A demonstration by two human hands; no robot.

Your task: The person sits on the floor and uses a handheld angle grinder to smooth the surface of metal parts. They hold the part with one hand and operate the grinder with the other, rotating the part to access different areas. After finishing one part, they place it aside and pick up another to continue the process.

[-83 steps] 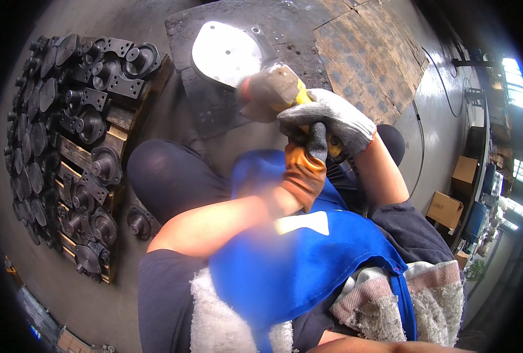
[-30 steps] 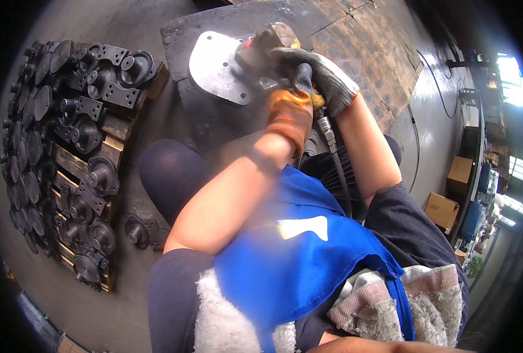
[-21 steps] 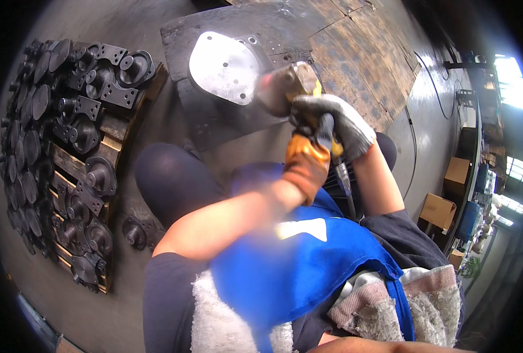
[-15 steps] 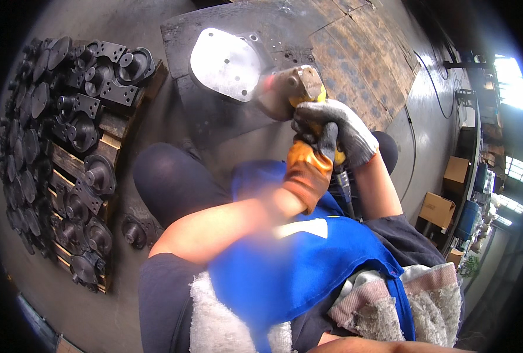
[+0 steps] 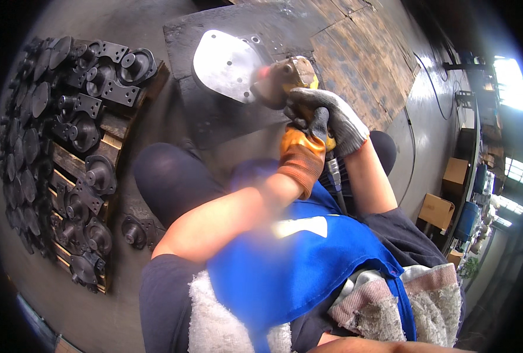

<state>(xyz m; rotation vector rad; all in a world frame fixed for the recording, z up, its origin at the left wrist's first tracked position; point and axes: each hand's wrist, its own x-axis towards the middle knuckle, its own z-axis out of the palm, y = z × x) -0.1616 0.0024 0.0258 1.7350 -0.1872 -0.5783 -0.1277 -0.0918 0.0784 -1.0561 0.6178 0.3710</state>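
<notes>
Both my gloved hands are closed round an angle grinder [image 5: 299, 69] with a yellow body and a worn metal head. My left hand [image 5: 303, 141], in an orange glove with dark fingers, grips the handle low down. Wrapped over the body just above it is my right hand [image 5: 341, 120], in a whitish-grey glove. The blurred disc [image 5: 267, 91] is by the right edge of a bright, rounded metal plate [image 5: 226, 62] with several holes; whether they touch I cannot tell. The plate lies on a dark worktable [image 5: 205, 120]. A hose [image 5: 336, 176] runs down from the handle toward my lap.
On the left, a wooden pallet [image 5: 111, 144] carries many dark metal parts with round bosses and drilled plates. Another such part [image 5: 133, 232] rests on the floor beside it. Wooden boards [image 5: 361, 65] cover the table's right side. Cardboard boxes [image 5: 436, 210] stand at the right.
The grinder and both hands have shifted a little left and away from me, along the plate's right edge. The plate looks almost unmoved.
</notes>
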